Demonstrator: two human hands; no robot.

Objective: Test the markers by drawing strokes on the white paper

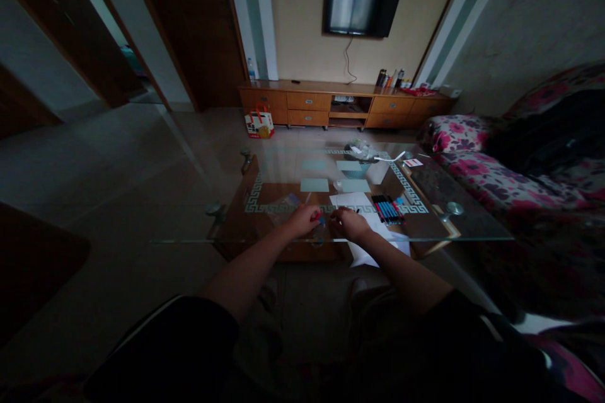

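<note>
Over the near edge of the glass coffee table, my left hand is closed on a small red object; its kind is too small to tell. A bit of blue shows just below that object. My right hand is beside it, a short gap apart, its fingers curled in a pinch. Whatever those fingers hold is hidden, though a small dark tip shows at the knuckles. White paper sheets lie under and around my right hand. To its right is a row of blue, black and red pens.
A clear plastic bag lies left of my hands. Farther back are a crumpled clear bag, a white strip and a red-white card. A floral sofa stands right; a TV cabinet stands beyond.
</note>
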